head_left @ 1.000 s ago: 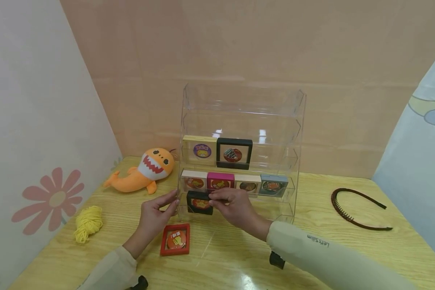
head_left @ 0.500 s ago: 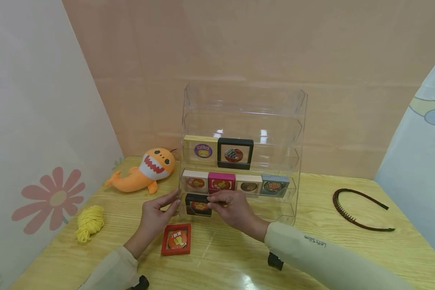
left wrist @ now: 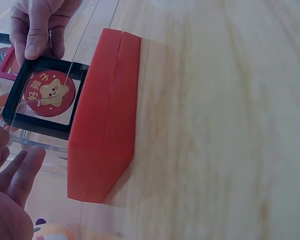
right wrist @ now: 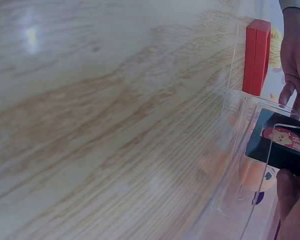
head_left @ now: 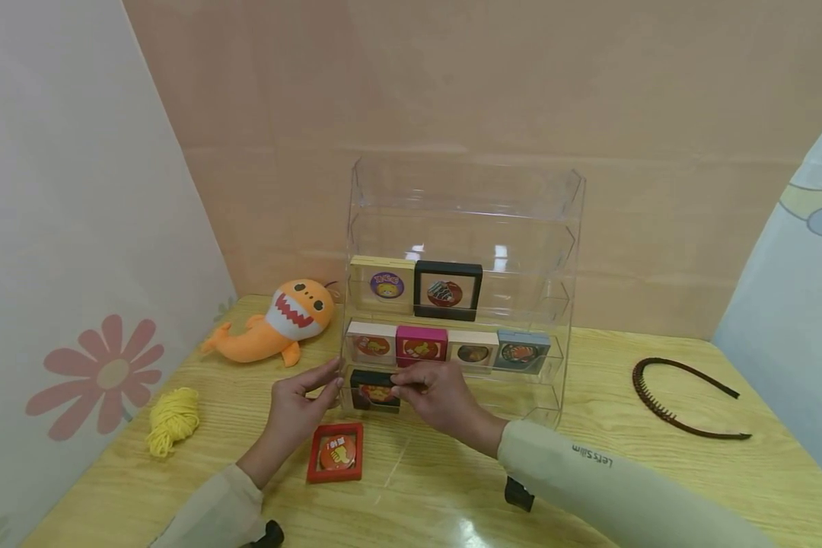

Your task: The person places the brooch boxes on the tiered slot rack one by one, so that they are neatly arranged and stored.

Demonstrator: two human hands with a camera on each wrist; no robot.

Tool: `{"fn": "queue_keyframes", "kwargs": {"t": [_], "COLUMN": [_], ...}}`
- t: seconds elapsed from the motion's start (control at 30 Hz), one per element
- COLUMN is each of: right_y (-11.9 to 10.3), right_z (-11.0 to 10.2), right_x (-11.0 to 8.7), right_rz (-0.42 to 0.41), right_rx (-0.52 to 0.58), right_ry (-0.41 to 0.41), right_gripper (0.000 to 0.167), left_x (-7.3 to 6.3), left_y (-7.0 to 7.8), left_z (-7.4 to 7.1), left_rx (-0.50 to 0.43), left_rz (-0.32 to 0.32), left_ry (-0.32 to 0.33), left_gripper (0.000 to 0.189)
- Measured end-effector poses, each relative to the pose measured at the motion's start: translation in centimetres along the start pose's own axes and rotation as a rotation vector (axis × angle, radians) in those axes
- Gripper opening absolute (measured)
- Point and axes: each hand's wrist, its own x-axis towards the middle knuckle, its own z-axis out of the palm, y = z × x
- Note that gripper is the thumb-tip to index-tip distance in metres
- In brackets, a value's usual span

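Observation:
My right hand [head_left: 441, 396] pinches the right edge of a black display frame [head_left: 364, 402] between thumb and fingers. Inside the frame is a round red badge with a yellow star [left wrist: 50, 94], seen clearly in the left wrist view. The frame stands at the left end of the bottom tier of a clear acrylic rack [head_left: 462, 207], partly behind its front lip. My left hand [head_left: 297, 411] has its fingers extended, with the tips touching the rack's left side. A red display frame [head_left: 313, 466] with a red badge lies flat on the table in front of the rack.
Higher tiers hold a yellow frame [head_left: 400, 304], a larger black frame [head_left: 447, 313], and a row with white, magenta [head_left: 421, 333], cream and blue-grey frames. An orange plush shark [head_left: 260, 340] and yellow yarn [head_left: 173, 421] lie left; a brown headband [head_left: 647, 396] lies right.
My right hand has lowered the black frame deeper into the bottom tier and shifted it slightly left. The left hand stays at the rack's side.

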Motion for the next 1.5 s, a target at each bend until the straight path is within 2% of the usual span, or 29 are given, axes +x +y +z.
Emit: {"fn": "queue_keyframes", "kwargs": {"t": [0.33,0.9,1.23,1.5], "right_y": [0.17,-0.37,-0.38,-0.47], "right_z": [0.04,0.26,0.61,0.77], "right_x": [-0.26,-0.06,0.04,-0.02], "right_rz": [-0.007,0.084,0.047,0.086], "right_rx": [-0.007,-0.056,-0.079,-0.086], "right_ry": [-0.010,-0.051,-0.044,-0.074], "right_gripper": [0.011,0.010,0.012,0.014], "left_x": [-0.01,0.00,0.02,-0.04], "left_y": [0.17,0.22,0.14,0.06], "left_z": [0.07,0.03,0.00,0.00], "left_rx": [-0.018,-0.014,0.000,0.004], "left_rz": [-0.032,-0.013,-0.012,-0.008], "left_ry": [-0.001,-0.006,0.000,0.002], "left_gripper": [0.029,0.029,0.029,0.029]}}
